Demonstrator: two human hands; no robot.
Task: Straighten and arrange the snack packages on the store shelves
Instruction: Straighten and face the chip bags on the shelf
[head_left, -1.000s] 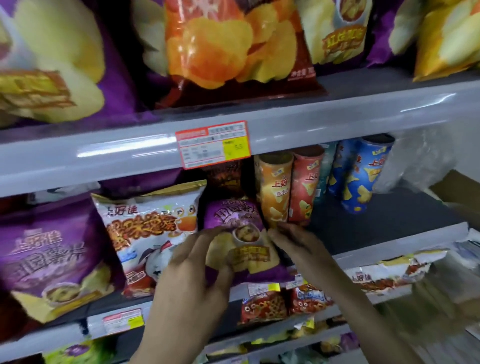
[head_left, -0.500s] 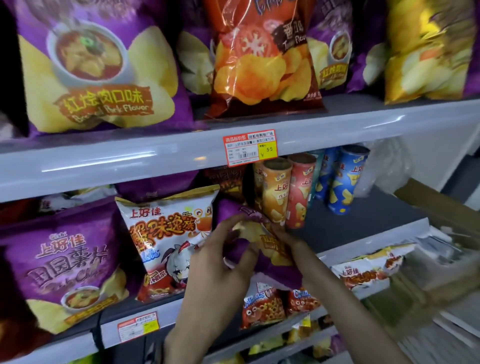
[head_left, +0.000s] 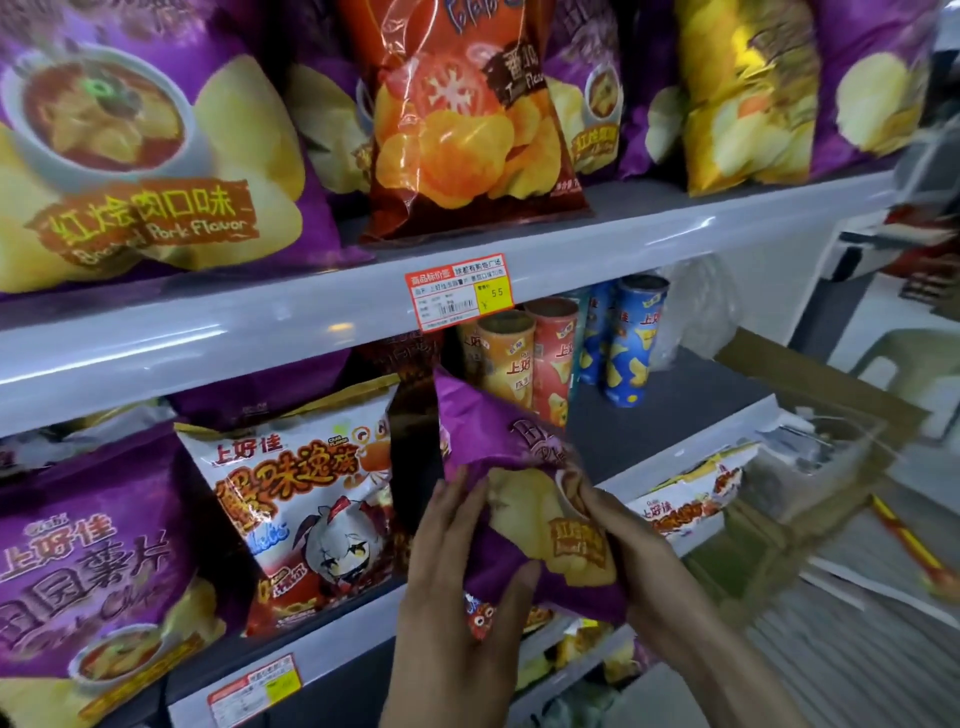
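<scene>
the shelving is pale grey metal, and the front edge of the upper shelf (head_left: 156, 343) carries long white streaks of reflected light. the board of the middle shelf (head_left: 654, 415) is dark grey. to the right, a white wall (head_left: 763, 291) stands behind the shelving. further right are an open cardboard box (head_left: 810, 384) and a pale plastic seat (head_left: 904, 364), both blurred. the floor (head_left: 914, 483) near them looks light, but it is too blurred to tell more.
</scene>
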